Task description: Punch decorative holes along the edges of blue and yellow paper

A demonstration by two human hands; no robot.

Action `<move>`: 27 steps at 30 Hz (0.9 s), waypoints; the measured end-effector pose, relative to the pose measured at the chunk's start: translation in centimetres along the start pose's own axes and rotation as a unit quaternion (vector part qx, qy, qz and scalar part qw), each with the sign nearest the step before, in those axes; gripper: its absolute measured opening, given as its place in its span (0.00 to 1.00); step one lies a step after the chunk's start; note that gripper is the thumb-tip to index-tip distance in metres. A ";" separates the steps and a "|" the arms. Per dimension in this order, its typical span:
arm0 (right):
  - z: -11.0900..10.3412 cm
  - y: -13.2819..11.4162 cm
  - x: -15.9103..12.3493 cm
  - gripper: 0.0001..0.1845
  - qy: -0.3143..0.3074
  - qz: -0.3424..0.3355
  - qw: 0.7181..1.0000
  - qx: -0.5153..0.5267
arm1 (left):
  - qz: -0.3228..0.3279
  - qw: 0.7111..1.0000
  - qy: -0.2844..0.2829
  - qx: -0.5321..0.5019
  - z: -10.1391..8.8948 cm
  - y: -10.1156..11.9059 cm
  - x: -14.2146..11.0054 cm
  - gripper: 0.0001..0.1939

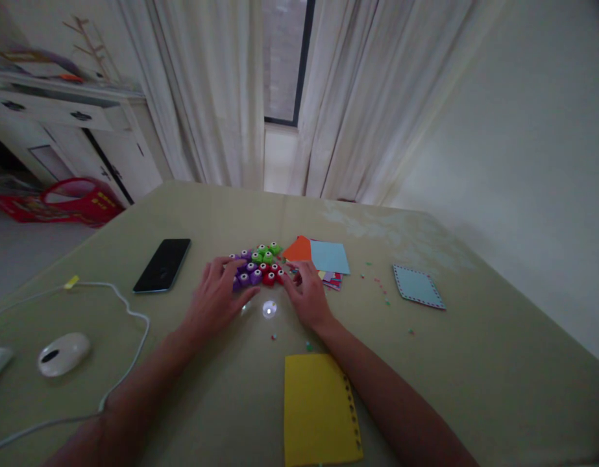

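A cluster of small craft punches with white, dark-dotted tops stands mid-table: purple punches point(243, 279), green punches point(263, 251) and red punches point(268, 277). My left hand point(215, 292) curves around the left side of the purple ones, thumb and fingers apart. On the right, my right hand point(306, 295) is bent beside the red ones, its thumb close to the nearest red punch. Neither hand lifts anything. Between my forearms lies a yellow sheet point(318, 408) with holes along its right edge. Behind my right hand are an orange paper point(298, 250) and a light blue paper point(330, 257).
A black phone point(163, 266) lies left of the punches. Farther left are a white cable point(141, 314) and a white computer mouse point(64, 355). A light blue square card point(418, 286) with a hole-punched border lies at right. Tiny paper bits point(381, 285) are scattered nearby.
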State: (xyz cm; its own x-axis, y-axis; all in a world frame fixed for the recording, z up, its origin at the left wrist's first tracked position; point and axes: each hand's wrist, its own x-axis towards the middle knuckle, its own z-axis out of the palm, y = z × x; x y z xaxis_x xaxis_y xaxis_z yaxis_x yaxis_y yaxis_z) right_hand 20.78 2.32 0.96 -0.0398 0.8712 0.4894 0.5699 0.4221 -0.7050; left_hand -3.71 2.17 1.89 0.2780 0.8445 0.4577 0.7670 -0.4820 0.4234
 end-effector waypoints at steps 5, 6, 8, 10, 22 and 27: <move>-5.3 -2.5 0.9 0.09 0.108 -0.019 0.994 0.003 | 0.210 0.964 -0.140 -0.090 1.2 6.4 -2.8 0.13; -6.3 -2.7 0.5 0.09 0.110 -0.017 0.994 0.000 | 0.246 0.946 -0.186 -0.100 1.7 7.5 -3.5 0.14; -7.6 -2.5 -0.9 0.09 0.083 -0.027 0.996 -0.022 | 0.283 0.919 -0.253 -0.110 2.5 9.0 -4.6 0.24; -8.2 -1.6 -2.6 0.08 0.038 -0.018 0.998 -0.043 | 0.283 0.912 -0.278 -0.103 3.0 9.2 -4.9 0.28; -6.3 2.2 -5.2 0.11 -0.050 0.088 0.995 -0.020 | 0.147 0.947 -0.272 -0.084 2.5 2.8 -1.8 0.21; -6.1 2.5 -5.4 0.12 -0.076 0.094 0.992 -0.040 | 0.126 0.962 -0.240 -0.048 3.2 4.1 -2.5 0.21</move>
State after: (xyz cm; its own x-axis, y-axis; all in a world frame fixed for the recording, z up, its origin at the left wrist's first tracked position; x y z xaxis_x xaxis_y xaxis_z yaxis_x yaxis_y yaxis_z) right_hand 27.41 -2.90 -0.33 -0.0473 0.9630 0.2652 0.6416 0.2328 -0.7308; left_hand 0.66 -1.14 -0.02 0.6997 0.6982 0.1517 0.5908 -0.6847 0.4268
